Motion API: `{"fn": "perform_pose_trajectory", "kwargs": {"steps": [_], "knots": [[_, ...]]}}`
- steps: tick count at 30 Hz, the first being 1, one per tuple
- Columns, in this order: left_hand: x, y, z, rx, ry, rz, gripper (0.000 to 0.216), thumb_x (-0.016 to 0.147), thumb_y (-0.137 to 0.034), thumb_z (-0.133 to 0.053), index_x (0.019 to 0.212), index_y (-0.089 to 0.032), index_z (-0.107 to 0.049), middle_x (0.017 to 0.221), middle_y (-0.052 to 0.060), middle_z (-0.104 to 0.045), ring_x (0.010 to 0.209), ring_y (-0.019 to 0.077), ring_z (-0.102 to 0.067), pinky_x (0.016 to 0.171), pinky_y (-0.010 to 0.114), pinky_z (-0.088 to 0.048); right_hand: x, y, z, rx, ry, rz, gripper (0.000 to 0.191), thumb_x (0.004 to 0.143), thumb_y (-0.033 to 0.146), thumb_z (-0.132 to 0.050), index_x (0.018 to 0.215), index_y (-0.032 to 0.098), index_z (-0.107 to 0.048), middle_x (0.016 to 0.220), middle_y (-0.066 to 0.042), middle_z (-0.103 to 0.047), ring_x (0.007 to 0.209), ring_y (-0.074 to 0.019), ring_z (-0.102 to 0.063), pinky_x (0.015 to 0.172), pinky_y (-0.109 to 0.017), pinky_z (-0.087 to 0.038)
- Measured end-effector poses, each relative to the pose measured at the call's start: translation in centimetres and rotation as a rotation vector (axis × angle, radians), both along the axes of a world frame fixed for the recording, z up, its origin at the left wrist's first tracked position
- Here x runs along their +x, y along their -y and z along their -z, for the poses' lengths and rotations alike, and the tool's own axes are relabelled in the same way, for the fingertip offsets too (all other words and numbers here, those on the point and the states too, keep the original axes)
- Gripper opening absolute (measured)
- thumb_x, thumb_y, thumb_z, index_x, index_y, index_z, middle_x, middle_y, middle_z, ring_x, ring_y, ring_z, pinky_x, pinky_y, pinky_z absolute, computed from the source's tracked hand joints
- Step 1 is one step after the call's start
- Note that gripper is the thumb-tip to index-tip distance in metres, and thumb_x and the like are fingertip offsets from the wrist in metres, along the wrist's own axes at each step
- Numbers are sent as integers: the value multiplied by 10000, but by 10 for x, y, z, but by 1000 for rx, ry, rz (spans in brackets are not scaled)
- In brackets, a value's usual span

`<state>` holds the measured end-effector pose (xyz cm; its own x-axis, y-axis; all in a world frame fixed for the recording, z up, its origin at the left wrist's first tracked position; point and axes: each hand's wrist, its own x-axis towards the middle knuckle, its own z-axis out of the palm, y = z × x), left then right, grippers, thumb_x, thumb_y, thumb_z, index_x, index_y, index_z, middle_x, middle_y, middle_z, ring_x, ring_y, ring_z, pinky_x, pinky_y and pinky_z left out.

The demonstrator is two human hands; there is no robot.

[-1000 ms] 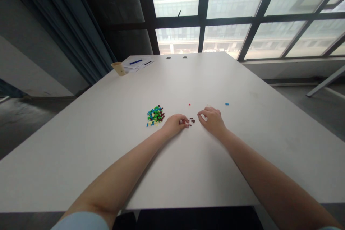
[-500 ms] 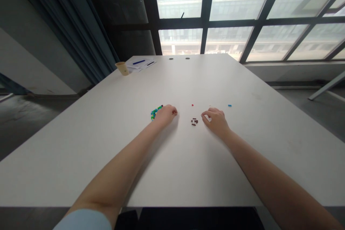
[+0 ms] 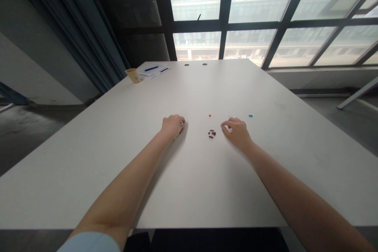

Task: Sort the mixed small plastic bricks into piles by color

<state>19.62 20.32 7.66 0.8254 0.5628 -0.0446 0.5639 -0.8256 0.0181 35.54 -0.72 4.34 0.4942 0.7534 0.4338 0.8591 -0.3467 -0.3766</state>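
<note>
My left hand rests on the table left of centre, its fingers curled toward the thumb. It covers the pile of small coloured bricks; only a dark bit shows by the thumb, and what the fingers grip is hidden. To the right, my right hand is closed in a pinch, thumb and forefinger meeting at a tip too small to make out. Between the hands lies a small cluster of dark brown bricks, close to the right fingertips. A tiny red brick sits beyond it, and a blue brick lies beyond the right hand.
The white table stretches away to the windows. At its far left edge stands a tan paper cup, beside papers with a blue pen on them. Two round dark discs lie at the far edge.
My left hand has moved left and now covers the green and blue brick pile that showed beside it. The right hand keeps its pinch in nearly the same place.
</note>
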Motion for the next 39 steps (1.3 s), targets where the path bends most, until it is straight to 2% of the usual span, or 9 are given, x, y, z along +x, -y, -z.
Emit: {"fn": "perform_pose_trajectory", "kwargs": {"steps": [3,10,12,15,18,22,25,33,39], "knots": [[0,1,1,28,6,35,235,697,-225,-544,903,-247,-654,996,41,-649,918,215,-580,754,307,-404,1,0,0,5,-2,-1,186,782,262,-489,738,221,-665,704,-21,-585,761,-160,-509,710,-294,-296],[2,5,1,50,-21,67,162,721,-192,-511,719,-202,-672,922,69,-664,901,237,-580,747,324,-398,3,0,-1,11,0,-3,190,782,259,-485,738,216,-665,706,-24,-580,753,-160,-503,712,-294,-299],[3,8,-1,18,10,66,154,724,-188,-512,721,-194,-666,901,72,-667,884,229,-589,746,315,-407,3,0,-2,10,0,-5,190,781,257,-486,738,215,-666,701,-24,-576,749,-159,-500,715,-294,-301],[4,13,-6,-178,140,69,144,736,-186,-515,771,-186,-655,835,53,-672,808,183,-602,716,276,-428,4,0,-2,12,-6,-4,186,779,254,-488,741,216,-666,701,-21,-572,747,-157,-498,717,-292,-302],[7,23,-11,-492,358,162,127,734,-245,-559,796,-176,-646,791,32,-675,742,145,-605,682,249,-447,4,0,-2,10,-8,-3,186,779,256,-487,738,218,-664,703,-23,-571,747,-158,-498,713,-292,-302],[10,41,-18,-922,616,296,237,683,-338,-652,822,-146,-652,794,62,-687,758,159,-623,695,270,-472,4,1,-2,11,-8,-13,192,783,266,-484,734,220,-664,702,-26,-571,753,-160,-499,709,-291,-302],[8,54,-21,-1081,723,366,231,645,-332,-699,751,-131,-655,743,66,-681,707,151,-617,673,273,-481,4,1,-2,13,-1,-9,195,784,271,-483,735,221,-665,699,-27,-568,755,-162,-495,704,-290,-301],[5,68,-30,-1120,806,559,176,626,-289,-731,659,-142,-641,655,36,-649,655,126,-587,652,267,-474,3,0,-4,11,-8,-7,188,782,269,-489,728,222,-663,694,-20,-563,741,-155,-491,698,-286,-296],[4,66,-30,-1073,801,568,189,634,-312,-722,668,-147,-636,660,40,-651,653,134,-587,641,271,-466,3,0,-4,11,-4,-10,193,783,271,-487,728,220,-664,691,-23,-562,737,-156,-488,692,-286,-295]]}}
